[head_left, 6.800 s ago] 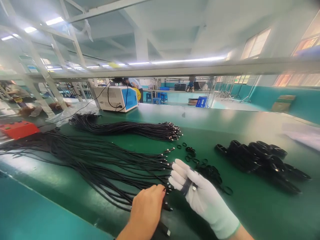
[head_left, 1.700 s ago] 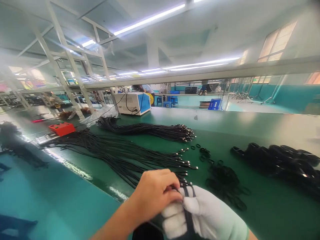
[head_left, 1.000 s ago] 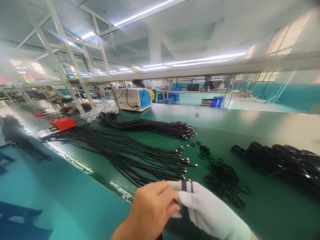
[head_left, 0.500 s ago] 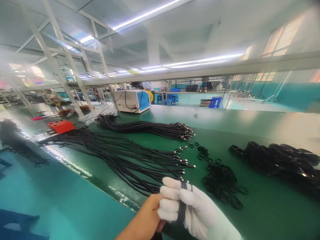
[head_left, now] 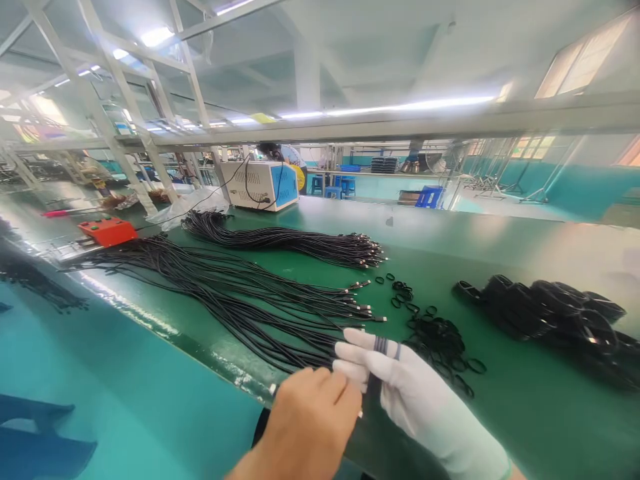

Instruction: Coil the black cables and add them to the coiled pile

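The gloved right hand [head_left: 415, 393] hovered just above the near edge of the bench [head_left: 500, 253], its grip clenched on a black cable [head_left: 376, 373] wound in loops across the fingers. The bare left hand [head_left: 313, 427] pressed in right beside it, fingertips pinching the same cable at the glove's inner side, the two hands touching. Just beyond them, on the green surface, lay a wide fan of loose cables [head_left: 240, 300], plug ends pointing toward the middle of the bench. Further back, toward the far edge, a tighter bundle of cables [head_left: 295, 241] lay stretched in the same direction. To the right of the plug ends sat a heap of small black rings [head_left: 440, 340], a few scattered singly beside it. Well apart, toward the right edge, a pile of coiled cables [head_left: 550, 313] rested in a dark mound. At the far left corner stood a white and blue box [head_left: 260, 185] with cords running off it, and an orange device [head_left: 106, 230] sat on the left edge.
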`<state>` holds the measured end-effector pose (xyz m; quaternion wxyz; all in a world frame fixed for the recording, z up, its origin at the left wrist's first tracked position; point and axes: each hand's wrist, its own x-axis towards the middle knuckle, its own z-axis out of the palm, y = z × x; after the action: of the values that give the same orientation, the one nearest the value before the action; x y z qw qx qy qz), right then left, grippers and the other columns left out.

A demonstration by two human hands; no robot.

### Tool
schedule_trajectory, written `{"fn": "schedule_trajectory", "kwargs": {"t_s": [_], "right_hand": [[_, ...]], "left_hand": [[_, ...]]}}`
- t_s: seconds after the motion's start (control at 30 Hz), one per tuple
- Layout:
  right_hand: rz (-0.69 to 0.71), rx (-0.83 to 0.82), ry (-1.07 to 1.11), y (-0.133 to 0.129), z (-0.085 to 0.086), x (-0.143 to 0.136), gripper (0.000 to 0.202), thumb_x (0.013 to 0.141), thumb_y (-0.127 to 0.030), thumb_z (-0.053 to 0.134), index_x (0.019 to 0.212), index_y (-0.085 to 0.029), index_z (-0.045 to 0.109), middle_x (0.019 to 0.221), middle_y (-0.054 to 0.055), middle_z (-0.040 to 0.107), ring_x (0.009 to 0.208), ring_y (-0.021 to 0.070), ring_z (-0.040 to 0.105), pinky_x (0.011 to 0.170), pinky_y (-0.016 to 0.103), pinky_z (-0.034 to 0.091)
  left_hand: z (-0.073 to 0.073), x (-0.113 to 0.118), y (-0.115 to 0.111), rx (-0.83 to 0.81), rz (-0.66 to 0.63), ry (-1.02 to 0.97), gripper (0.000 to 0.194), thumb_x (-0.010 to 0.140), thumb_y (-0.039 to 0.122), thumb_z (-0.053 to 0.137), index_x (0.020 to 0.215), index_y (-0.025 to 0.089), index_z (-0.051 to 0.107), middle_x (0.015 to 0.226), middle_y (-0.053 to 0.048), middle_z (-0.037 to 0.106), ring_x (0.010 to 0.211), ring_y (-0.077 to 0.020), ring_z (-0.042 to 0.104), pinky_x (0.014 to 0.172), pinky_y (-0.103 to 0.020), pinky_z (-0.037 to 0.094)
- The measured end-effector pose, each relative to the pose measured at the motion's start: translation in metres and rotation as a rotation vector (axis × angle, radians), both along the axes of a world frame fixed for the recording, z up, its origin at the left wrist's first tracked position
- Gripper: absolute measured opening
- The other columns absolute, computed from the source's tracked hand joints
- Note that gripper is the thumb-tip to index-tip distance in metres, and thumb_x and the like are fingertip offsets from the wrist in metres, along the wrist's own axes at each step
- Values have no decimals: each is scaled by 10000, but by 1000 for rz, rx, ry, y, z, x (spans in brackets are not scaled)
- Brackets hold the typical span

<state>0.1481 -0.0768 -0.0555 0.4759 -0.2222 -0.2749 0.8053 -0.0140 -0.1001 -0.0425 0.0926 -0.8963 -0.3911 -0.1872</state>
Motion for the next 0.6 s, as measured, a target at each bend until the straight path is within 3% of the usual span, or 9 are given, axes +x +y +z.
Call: {"fn": "schedule_trajectory", "kwargs": {"t_s": [0.1, 0.23, 0.33, 0.43, 0.5, 0.6], "right_hand": [[172, 64, 18, -6, 3, -4, 262, 809, -182, 626, 1065, -128, 605, 886, 84, 629, 792, 158, 587, 771, 324, 433], [316, 94, 65, -12, 4, -12, 264, 790, -214, 642, 1009, -70, 607, 807, 70, 526, 743, 152, 526, 771, 351, 397], [380, 58, 111, -14, 0, -20, 285, 735, -217, 683, 957, -71, 580, 761, 23, 400, 703, 121, 439, 701, 298, 361], [406, 41, 100, -14, -5, -25, 188, 726, -176, 655, 844, -86, 539, 699, -7, 325, 626, 101, 378, 637, 281, 324], [390, 0, 121, -13, -7, -25, 121, 737, -148, 608, 775, -100, 503, 666, -16, 312, 590, 94, 362, 617, 279, 312], [363, -73, 184, -10, -11, -23, 102, 733, -136, 599, 743, -96, 505, 628, -30, 308, 564, 84, 359, 599, 262, 308]], "left_hand": [[30, -12, 16, 6, -178, 72, 139, 849, 196, 512, 710, 188, 508, 723, 7, 573, 631, -144, 491, 571, -293, 282], [55, -21, 36, -239, -272, 41, 94, 825, 215, 590, 742, 184, 558, 803, 24, 562, 702, -112, 499, 639, -232, 355], [53, -20, 47, -466, -309, -51, 57, 787, 138, 635, 774, 180, 598, 849, 31, 557, 735, -85, 532, 668, -172, 402], [42, -21, 55, -575, -344, -151, 82, 751, 102, 668, 758, 166, 617, 897, 19, 566, 761, -79, 558, 688, -153, 436], [39, -24, 59, -504, -363, -220, 72, 768, 104, 649, 786, 173, 644, 982, -10, 578, 865, -111, 561, 773, -185, 448], [38, -30, 58, -241, -297, -308, 138, 845, 124, 550, 885, 193, 662, 956, -38, 588, 911, -151, 529, 801, -252, 443]]}}
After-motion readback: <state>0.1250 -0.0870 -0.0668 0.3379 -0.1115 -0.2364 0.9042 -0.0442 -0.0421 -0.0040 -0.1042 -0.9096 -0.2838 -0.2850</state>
